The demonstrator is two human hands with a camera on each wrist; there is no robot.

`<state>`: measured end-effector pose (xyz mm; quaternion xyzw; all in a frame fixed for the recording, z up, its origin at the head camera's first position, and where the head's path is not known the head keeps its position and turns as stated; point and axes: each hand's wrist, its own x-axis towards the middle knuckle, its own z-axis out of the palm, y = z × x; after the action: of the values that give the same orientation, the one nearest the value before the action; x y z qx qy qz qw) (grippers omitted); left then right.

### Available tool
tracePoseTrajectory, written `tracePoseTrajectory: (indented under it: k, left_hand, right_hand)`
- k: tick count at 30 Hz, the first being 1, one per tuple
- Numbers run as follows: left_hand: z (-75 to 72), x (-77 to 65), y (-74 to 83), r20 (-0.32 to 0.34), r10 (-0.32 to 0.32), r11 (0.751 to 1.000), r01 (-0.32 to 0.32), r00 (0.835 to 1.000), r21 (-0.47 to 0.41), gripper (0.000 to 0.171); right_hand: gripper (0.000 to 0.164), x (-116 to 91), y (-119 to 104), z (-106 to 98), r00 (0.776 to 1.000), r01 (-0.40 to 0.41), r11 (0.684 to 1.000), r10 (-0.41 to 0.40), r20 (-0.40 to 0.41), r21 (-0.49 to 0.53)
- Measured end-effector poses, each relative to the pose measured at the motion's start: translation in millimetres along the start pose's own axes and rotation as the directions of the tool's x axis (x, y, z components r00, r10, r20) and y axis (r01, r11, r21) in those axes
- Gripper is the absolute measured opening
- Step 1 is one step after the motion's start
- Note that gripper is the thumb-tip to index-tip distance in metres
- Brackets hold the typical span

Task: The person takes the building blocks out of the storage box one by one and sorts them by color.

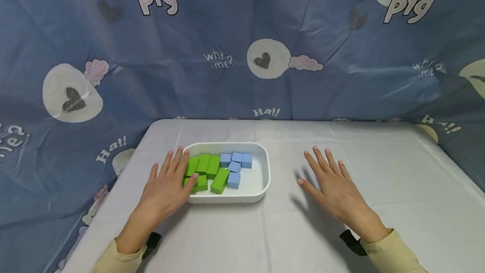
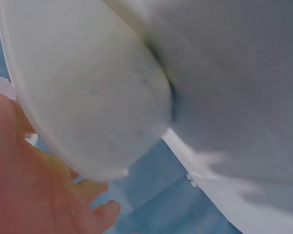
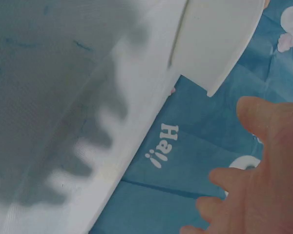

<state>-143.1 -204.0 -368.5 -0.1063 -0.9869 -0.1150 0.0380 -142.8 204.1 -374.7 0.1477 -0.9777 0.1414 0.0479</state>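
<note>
A white plastic tray (image 1: 253, 188) stands on the table left of the middle. Several green rectangular blocks (image 1: 219, 181) lie in its left half, and several smaller blue cubes (image 1: 233, 180) lie beside them near the centre. My left hand (image 1: 166, 186) has its fingers spread over the tray's left end and covers part of the rim and some green blocks. In the left wrist view, the tray's outer wall (image 2: 88, 87) fills the upper left, with the fingers beyond it. To the right of the tray, my right hand (image 1: 335, 188) hovers with spread fingers, holding nothing, its shadow on the cloth.
A white cloth covers the table (image 1: 303, 226). Behind it hangs a blue printed curtain (image 1: 212, 87), which also runs down the table's left side. Each wrist wears a black strap (image 1: 352, 242) by a beige sleeve (image 1: 392, 254).
</note>
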Motion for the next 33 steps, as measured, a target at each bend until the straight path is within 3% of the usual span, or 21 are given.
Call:
tracePoseTrajectory:
  k: [9,15,25,33]
  left_hand:
    - [3.4,-5.1,-12.7,0.066,0.014,0.999,-0.012,0.998,-0.029,0.082]
    - [5.5,-3.7,-12.5,0.054,0.023,0.999,-0.022,0.998,-0.025,0.084]
    - [7.6,1.6,-12.7,0.039,0.022,0.999,-0.021,0.999,-0.027,0.08]
    - [10.6,4.6,-11.4,0.038,0.016,0.998,-0.014,0.999,-0.055,0.077]
  right_hand:
    - [0.074,7.4,-7.2,3.6,0.995,0.084,0.996,-0.083,-0.049,0.019]
    - [0.073,17.4,-9.8,5.3,0.98,0.176,0.984,-0.173,-0.103,0.026]
    - [0.064,45.1,-16.0,10.3,0.924,0.362,0.922,-0.335,-0.185,0.135]
    - [0.048,63.3,-25.9,13.4,0.918,0.393,0.877,-0.357,-0.172,0.278]
